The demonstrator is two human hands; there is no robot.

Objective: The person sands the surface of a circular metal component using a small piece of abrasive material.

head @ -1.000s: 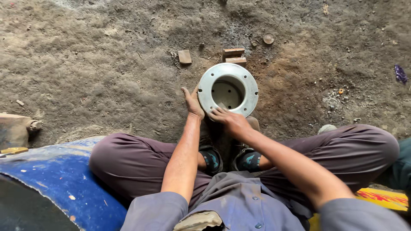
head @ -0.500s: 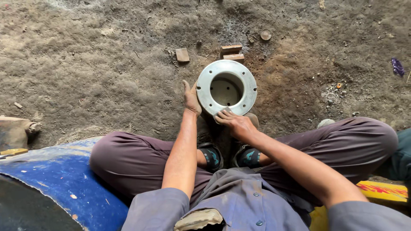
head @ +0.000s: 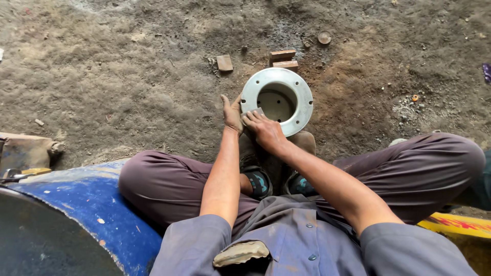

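A person sits cross-legged on the dirt floor (head: 128,66), a blue drum (head: 87,204) beside the left knee and a yellow object (head: 455,225) under the right thigh. Both forearms reach forward over the shoes (head: 276,179). The left hand (head: 232,115) lies flat and unclenched against the near left edge of the ring (head: 276,100), steadying it from the side without closing around it. The right hand (head: 266,130) rests on the ring's near rim, its fingers (head: 251,118) pressing a small grey pad (head: 255,112) down onto the flange; it pins rather than clenches. The ring, a pale metal flange with a deep round bore, stands on the ground just past the toes, so it sits under and ahead of both hands. Beyond it lie two small bricks (head: 283,58) touching its far edge, a wood block (head: 224,63) to the left, and a round disc (head: 324,37) farther off.
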